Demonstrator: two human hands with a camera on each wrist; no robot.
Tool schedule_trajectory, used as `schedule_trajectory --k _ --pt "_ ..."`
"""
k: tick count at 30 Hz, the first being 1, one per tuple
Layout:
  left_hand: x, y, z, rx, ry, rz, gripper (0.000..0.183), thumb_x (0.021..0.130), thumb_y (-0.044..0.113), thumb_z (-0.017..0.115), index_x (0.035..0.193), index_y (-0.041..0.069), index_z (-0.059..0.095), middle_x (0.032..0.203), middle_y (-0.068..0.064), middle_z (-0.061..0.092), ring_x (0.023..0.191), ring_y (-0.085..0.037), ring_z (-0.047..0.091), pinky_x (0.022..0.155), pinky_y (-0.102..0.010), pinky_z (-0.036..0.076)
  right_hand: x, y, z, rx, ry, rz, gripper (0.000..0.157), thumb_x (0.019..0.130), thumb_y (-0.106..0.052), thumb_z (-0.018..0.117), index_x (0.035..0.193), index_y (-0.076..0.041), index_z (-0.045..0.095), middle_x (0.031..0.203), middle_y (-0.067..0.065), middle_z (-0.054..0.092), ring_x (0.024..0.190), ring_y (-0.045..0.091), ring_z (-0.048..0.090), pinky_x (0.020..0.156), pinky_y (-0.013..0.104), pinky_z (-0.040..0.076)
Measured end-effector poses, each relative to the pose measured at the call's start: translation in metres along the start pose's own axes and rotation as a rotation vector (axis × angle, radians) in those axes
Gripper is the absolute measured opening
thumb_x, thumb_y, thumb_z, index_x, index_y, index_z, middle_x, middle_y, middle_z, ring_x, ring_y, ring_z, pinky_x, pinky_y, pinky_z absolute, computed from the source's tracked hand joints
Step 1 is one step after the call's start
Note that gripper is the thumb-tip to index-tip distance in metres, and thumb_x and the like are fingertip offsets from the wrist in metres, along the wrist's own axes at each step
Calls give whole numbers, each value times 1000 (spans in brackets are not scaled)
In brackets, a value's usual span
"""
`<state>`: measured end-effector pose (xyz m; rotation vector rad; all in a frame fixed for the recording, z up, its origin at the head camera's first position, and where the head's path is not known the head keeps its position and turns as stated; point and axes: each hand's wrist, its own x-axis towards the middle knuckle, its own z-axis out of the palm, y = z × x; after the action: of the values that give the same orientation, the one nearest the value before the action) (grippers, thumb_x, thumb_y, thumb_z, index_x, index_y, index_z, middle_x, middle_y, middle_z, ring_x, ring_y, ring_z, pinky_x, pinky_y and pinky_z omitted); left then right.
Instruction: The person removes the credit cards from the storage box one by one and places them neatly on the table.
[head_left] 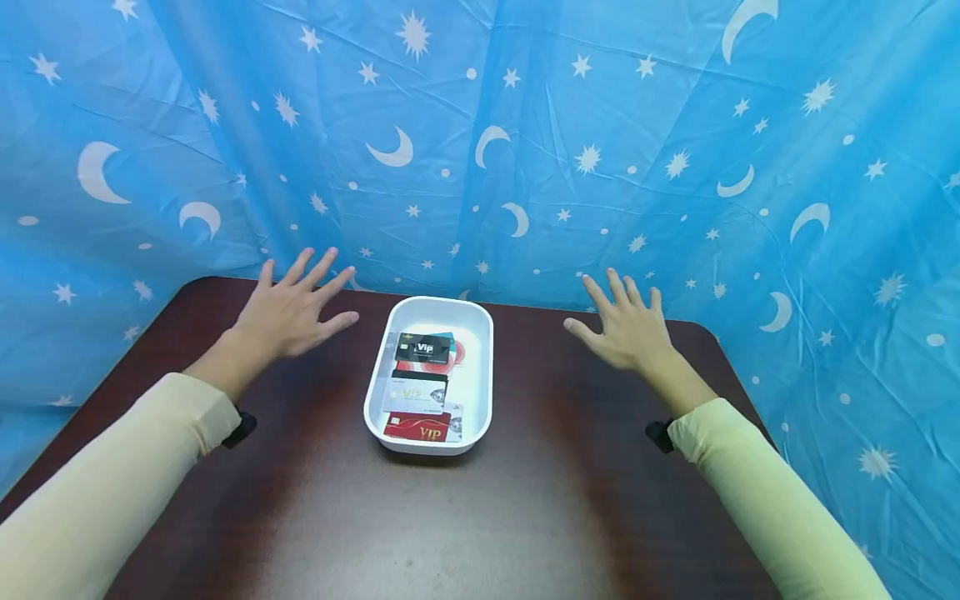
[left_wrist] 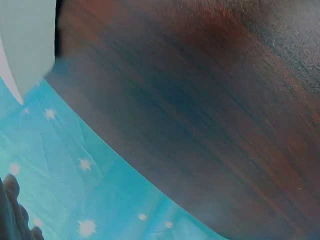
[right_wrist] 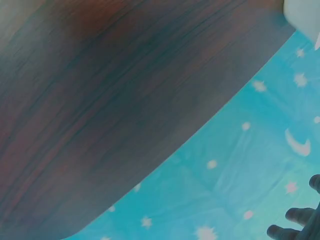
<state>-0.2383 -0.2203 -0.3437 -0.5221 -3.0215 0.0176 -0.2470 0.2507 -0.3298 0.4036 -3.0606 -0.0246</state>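
Observation:
Both hands are spread with straight fingers and hold nothing. My left hand [head_left: 288, 312] is to the left of a white plastic tray [head_left: 486, 375], apart from it. To the tray's right, also apart, is my right hand [head_left: 628, 329]. Several plastic cards lie in the tray: a black VIP card [head_left: 422, 348] at the far end, a silver-white VIP card [head_left: 415, 393] in the middle and a red VIP card [head_left: 417, 427] at the near end. Other cards show partly beneath them. Each wrist view catches only some fingertips and a corner of the tray.
The tray stands on a dark brown wooden table [head_left: 442, 533] with rounded far corners. A blue curtain [head_left: 525, 167] printed with white moons and stars hangs behind the table and along its sides. A black wrist device [head_left: 240, 430] shows beneath the left sleeve, another [head_left: 660, 435] beneath the right.

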Motion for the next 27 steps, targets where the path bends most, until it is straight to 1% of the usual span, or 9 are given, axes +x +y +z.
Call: schedule_trajectory --k 4,7,10,13,15,18,20,23,27 --pt "-1 13 2 28 -37 83 77 99 63 41 159 17 25 165 -16 13 150 -43 12 111 -73 11 2 -19 -5 60 -7 -61 91 92 -73 43 162 -23 12 165 17 13 148 42 19 111 73 7" --pt "-3 19 7 34 -71 137 75 100 60 42 159 18 25 165 -15 16 149 -42 15 111 -72 13 3 -32 -8 105 -3 -106 95 90 -74 46 162 -22 13 164 15 21 148 38 24 111 71 13" --pt "-6 22 13 18 -85 196 74 100 60 43 159 19 26 165 -14 19 150 -41 16 113 -70 15 4 -43 -10 138 0 -135 97 88 -75 50 161 -21 16 160 14 30 144 37 34 111 68 19" --pt "-8 25 18 -2 -105 254 73 99 59 46 159 20 28 165 -12 20 150 -39 17 114 -69 15 6 -54 -11 181 11 -145 97 86 -73 55 160 -20 22 156 13 39 134 40 47 108 65 30" --pt "-9 27 21 -4 -124 282 73 99 59 47 158 21 29 165 -10 20 150 -38 17 114 -68 16 8 -60 -13 227 12 -144 96 85 -71 59 159 -19 26 155 12 41 132 39 50 106 62 37" --pt "-9 33 24 -1 -143 309 71 98 59 48 157 23 32 164 -8 22 150 -38 19 114 -67 18 11 -68 -16 367 -27 -151 92 86 -65 64 157 -17 32 155 10 42 134 36 49 102 59 44" --pt "-9 36 26 3 -149 315 70 98 59 47 157 24 33 164 -8 24 149 -38 21 113 -68 19 13 -74 -17 493 -78 -166 89 87 -59 67 156 -15 33 155 9 41 136 33 48 102 57 46" --pt "-10 38 28 0 -159 314 68 99 58 47 156 23 34 163 -9 25 148 -39 22 113 -68 20 15 -82 -18 666 -151 -180 85 88 -51 71 155 -14 34 155 8 42 133 31 52 98 52 50" --pt "-9 38 29 -10 -188 295 68 100 58 44 157 23 34 163 -9 26 148 -39 23 113 -68 19 20 -92 -16 805 -214 -162 81 91 -43 71 156 -12 33 150 14 47 129 31 56 96 48 52"
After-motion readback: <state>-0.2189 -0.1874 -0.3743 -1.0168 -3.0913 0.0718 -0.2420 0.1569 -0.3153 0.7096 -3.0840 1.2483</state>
